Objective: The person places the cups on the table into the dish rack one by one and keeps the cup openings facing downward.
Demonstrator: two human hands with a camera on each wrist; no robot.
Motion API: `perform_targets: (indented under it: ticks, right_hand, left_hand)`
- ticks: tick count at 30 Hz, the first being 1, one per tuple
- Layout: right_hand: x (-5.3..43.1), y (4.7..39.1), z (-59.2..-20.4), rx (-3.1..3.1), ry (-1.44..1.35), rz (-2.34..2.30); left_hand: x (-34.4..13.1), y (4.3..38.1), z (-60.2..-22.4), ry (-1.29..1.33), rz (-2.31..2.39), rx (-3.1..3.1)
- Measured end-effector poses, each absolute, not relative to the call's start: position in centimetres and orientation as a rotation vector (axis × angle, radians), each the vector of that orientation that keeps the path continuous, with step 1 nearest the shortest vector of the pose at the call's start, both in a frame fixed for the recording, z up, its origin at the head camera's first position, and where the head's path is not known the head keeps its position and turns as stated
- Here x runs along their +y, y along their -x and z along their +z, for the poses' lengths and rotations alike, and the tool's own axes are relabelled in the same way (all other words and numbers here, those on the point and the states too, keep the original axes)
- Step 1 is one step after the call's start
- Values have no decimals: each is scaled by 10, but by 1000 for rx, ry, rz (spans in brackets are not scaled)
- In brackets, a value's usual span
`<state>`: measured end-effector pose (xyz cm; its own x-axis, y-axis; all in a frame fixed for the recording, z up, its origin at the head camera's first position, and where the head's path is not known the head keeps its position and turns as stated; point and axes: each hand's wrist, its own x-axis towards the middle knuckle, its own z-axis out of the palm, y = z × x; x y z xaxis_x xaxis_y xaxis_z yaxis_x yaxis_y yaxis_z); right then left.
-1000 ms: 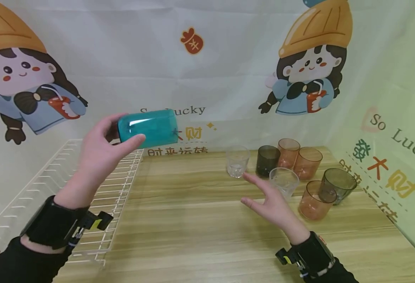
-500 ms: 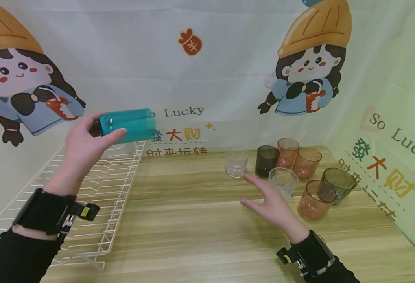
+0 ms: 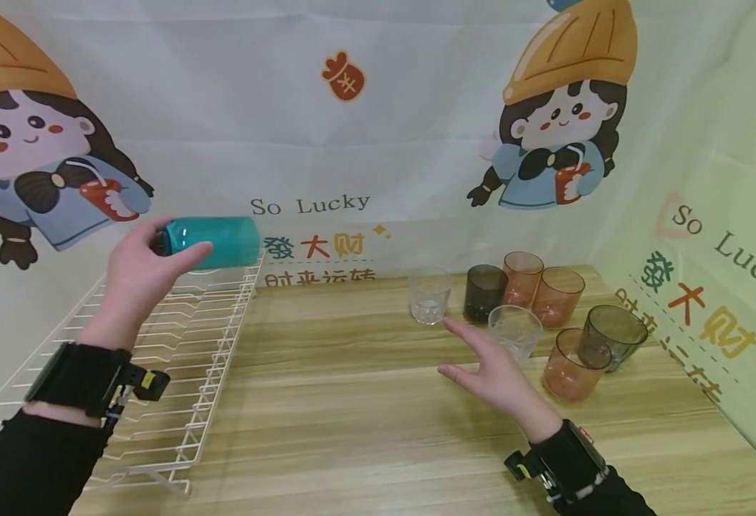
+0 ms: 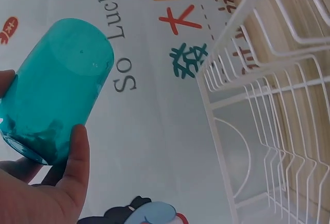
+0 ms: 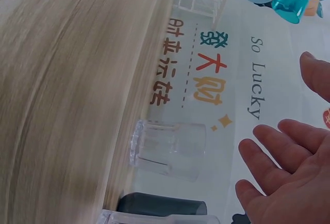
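Observation:
My left hand (image 3: 145, 261) grips a teal see-through glass (image 3: 216, 242) near its base. The glass lies on its side in the air above the far end of a white wire rack (image 3: 213, 387), its mouth toward the right. In the left wrist view the teal glass (image 4: 62, 79) is apart from the rack (image 4: 216, 126). Over the table, my right hand (image 3: 496, 373) is spread with nothing in it. Its index fingertip is near a clear glass (image 3: 429, 297), and whether they touch I cannot tell. The right wrist view shows the fingers (image 5: 263, 167) loosely extended.
Right of the right hand stand another clear glass (image 3: 516, 330), a dark grey glass (image 3: 486, 294), several pinkish-orange glasses (image 3: 560, 297) and an olive glass (image 3: 618, 333). Behind the wooden table (image 3: 352, 416) hangs a printed cloth (image 3: 416, 129).
My left hand has carried the teal glass leftward, from over the table's back to above the rack, and the glass has levelled out. The right hand has stayed in place.

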<state>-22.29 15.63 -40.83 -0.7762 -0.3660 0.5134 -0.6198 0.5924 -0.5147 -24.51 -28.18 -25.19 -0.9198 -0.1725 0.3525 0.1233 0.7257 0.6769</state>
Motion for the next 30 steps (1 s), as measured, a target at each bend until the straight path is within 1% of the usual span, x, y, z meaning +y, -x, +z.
perform_targets:
  ticks: [14,23,30]
  right_hand:
    - [155,225,-411,-2471,-813,992]
    - [154,225,-412,-2467,-828,988]
    - [155,223,-412,-2469,-832,983]
  left_hand:
    - [-319,268,-277,-164,-924,-2611]
    - [-340,279,-294,-273,-756,-2653]
    - [-351,285,-300,-265,-616,-2671]
